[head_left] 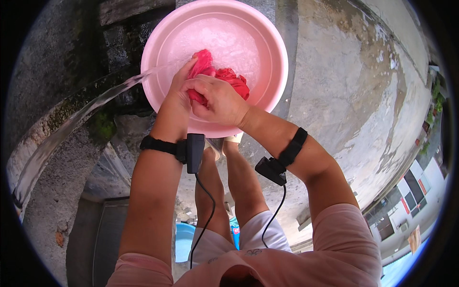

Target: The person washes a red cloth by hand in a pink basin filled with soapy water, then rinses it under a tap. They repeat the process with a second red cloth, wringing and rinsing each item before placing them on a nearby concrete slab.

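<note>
A wet red cloth (233,82) is bunched up over the near half of a pink plastic basin (278,62). My left hand (180,80) grips its left end, with a bright pinkish-red part sticking up past the fingertips. Across it lies my right hand (219,98), its fingers curled round a twisted fold of the same cloth. Both hands are close together, touching, above the basin's near rim. A stream of water (103,98) arcs in from the left and reaches the basin beside my left hand. Bubbly water (215,36) covers the basin floor.
Black straps with small devices (195,153) and cables sit on both forearms. A mossy concrete ledge (52,119) runs along the left. Rough concrete ground (344,95) spreads to the right. Near my legs stands a light-blue tub (184,243), partly hidden.
</note>
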Available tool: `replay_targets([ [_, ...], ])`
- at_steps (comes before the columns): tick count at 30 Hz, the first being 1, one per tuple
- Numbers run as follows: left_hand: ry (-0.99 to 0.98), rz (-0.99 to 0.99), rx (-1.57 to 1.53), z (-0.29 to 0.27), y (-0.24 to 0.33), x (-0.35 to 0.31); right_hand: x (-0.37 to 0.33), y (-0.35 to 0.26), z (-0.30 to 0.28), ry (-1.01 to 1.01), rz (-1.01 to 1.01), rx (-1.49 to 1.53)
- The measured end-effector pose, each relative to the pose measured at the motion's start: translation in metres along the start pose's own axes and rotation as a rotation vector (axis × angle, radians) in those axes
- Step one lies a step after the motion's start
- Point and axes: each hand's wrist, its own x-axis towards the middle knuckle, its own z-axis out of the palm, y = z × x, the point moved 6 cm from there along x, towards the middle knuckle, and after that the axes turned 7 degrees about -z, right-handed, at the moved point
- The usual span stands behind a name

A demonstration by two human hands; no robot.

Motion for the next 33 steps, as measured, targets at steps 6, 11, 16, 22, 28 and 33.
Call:
replay_targets([
  [6, 0.262, 0.423, 0.058, -0.002, 0.024, -0.007, -0.016, 0.101, -0.054, 0.225, 0.424, -0.585],
  [11, 0.289, 0.36, 0.356, 0.009, 0.005, -0.016, -0.023, 0.109, -0.036, -0.246, 0.595, -0.811],
  [16, -0.055, 0.36, 0.546, 0.037, -0.004, -0.017, -0.014, -0.012, -0.045, -0.305, 0.134, -0.492],
  [22, -0.078, 0.108, 0.524, 0.029, -0.021, -0.029, -0.009, -0.083, -0.096, 0.131, 0.191, -0.075],
  [28, -0.166, 0.132, 0.271, 0.039, -0.033, -0.075, -0.026, -0.098, -0.099, 0.579, 0.252, 0.259],
  [33, -0.306, 0.017, 0.078, 0.064, -0.038, -0.109, -0.04, -0.124, -0.096, 0.727, 0.1, -0.088],
])
